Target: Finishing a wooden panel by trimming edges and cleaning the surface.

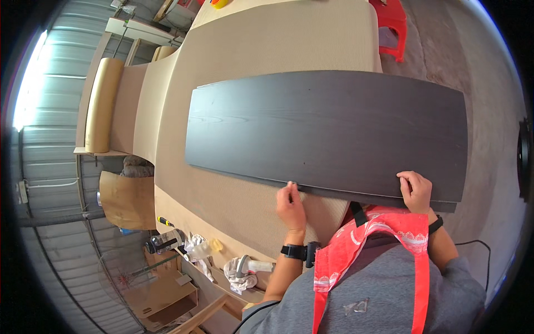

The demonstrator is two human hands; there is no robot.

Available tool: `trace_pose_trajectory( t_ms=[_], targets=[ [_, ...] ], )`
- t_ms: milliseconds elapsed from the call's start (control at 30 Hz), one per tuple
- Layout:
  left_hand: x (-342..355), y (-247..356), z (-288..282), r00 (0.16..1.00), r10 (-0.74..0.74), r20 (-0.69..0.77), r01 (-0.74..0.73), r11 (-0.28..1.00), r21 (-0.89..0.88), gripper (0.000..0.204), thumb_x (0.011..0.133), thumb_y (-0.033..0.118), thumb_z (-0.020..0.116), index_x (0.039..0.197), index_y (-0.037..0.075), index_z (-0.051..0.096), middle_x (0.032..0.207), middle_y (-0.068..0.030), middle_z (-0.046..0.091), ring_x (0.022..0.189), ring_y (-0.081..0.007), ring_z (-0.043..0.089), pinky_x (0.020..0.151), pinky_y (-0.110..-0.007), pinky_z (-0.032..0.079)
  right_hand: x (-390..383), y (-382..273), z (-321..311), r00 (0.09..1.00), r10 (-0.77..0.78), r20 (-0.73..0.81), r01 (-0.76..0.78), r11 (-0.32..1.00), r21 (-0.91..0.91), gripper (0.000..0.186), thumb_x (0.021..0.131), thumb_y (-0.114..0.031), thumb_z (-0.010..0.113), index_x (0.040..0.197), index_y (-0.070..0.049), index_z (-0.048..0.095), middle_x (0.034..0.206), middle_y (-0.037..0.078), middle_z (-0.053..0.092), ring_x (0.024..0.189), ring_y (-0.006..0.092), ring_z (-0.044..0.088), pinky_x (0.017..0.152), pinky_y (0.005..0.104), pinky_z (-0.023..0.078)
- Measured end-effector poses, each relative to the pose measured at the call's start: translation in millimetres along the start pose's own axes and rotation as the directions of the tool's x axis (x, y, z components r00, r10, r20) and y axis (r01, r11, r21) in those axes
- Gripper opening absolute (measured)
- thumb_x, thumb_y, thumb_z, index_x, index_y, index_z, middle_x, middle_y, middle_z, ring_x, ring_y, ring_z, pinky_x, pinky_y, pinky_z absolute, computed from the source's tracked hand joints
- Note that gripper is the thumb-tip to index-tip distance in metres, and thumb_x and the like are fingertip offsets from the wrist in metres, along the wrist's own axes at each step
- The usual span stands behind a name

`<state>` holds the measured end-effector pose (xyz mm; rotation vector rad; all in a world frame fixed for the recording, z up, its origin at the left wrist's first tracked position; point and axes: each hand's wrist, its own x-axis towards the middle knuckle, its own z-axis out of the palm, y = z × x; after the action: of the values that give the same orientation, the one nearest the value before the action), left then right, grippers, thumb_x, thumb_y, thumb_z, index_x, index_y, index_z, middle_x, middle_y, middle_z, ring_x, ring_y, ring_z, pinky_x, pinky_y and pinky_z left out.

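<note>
A dark panel (pixel 328 131) is laid flat, running left to right, on brown cardboard (pixel 278 39) by which much of the table (pixel 172 207) is covered. A lower panel (pixel 445 206) is stacked beneath it, a thin strip of which is left exposed along the near edge. The left hand (pixel 291 207) is held at the dark panel's near edge, a little left of its middle, with the fingers curled in close together; whether the edge is pinched between them cannot be told. The right hand (pixel 415 191) is placed over the near edge, close to the dark panel's right end; its fingers are half bent, with tips laid on the top face, and whether anything is gripped cannot be told. A black band (pixel 293 252) is worn on each wrist. A red apron (pixel 340 250) is seen just in front of the dark panel's near edge. Off the dark panel's near left corner, a screwdriver (pixel 164 221), a bottle (pixel 167 239) and a white cloth (pixel 239 281) are set down. Well to the left of the dark panel, a brown roll (pixel 104 106) is seen. Beyond its far edge, toward the right, a red stool (pixel 392 25) is placed.
</note>
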<state>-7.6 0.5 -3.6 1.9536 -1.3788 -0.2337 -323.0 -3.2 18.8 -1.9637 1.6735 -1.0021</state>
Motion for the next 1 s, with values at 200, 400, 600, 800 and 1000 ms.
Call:
trace_pose_trajectory(
  t_ms=[200,400,600,800,1000],
  targets=[
    [-4,6,3,1.000,-0.004,0.001,0.004,0.999,-0.046,0.011,0.087,0.013,0.061,0.091,0.003,0.062,0.077,-0.0081,0.059,0.064,-0.0197,0.054,0.059,-0.031,0.044,-3,0,-2,0.996,0.076,0.043,-0.076,0.997,-0.007,0.006,0.079,-0.003,0.058,0.084,-0.006,0.061,0.073,0.010,0.062,0.062,0.0266,0.060,0.056,0.0341,0.046],
    [2,0,0,0.997,-0.053,-0.049,0.053,0.999,-0.013,0.012,0.088,0.014,0.061,0.090,0.002,0.062,0.075,-0.0072,0.056,0.062,-0.0181,0.052,0.057,-0.030,0.043,-1,-1,0,1.000,0.029,0.002,-0.029,1.000,0.011,0.006,0.079,-0.004,0.058,0.084,-0.006,0.061,0.073,0.010,0.062,0.063,0.0270,0.060,0.057,0.0344,0.047],
    [-23,23,11,0.989,0.139,0.055,-0.142,0.989,0.048,0.009,0.086,0.012,0.062,0.090,0.004,0.062,0.076,-0.0080,0.058,0.064,-0.0243,0.056,0.056,-0.032,0.045,-3,0,3,1.000,-0.002,-0.025,0.002,1.000,0.014,0.007,0.079,-0.001,0.058,0.084,-0.005,0.061,0.070,0.009,0.060,0.057,0.0240,0.056,0.052,0.0319,0.043],
    [-10,8,8,0.992,0.114,-0.060,-0.114,0.994,-0.001,0.009,0.086,0.012,0.062,0.092,0.005,0.064,0.074,-0.0071,0.057,0.062,-0.0224,0.055,0.054,-0.032,0.045,-4,-2,1,0.999,-0.001,-0.043,0.002,1.000,0.020,0.007,0.078,-0.002,0.058,0.083,-0.005,0.061,0.070,0.009,0.060,0.056,0.0243,0.056,0.052,0.0324,0.043],
    [-19,25,10,0.977,0.192,0.090,-0.206,0.962,0.180,0.008,0.086,0.015,0.061,0.086,0.007,0.062,0.074,-0.0059,0.057,0.061,-0.0221,0.055,0.052,-0.032,0.044,-3,-1,4,0.999,-0.012,-0.044,0.013,0.999,0.031,0.007,0.078,-0.002,0.058,0.084,-0.006,0.061,0.069,0.009,0.059,0.056,0.0252,0.056,0.053,0.0333,0.043]
  ],
)
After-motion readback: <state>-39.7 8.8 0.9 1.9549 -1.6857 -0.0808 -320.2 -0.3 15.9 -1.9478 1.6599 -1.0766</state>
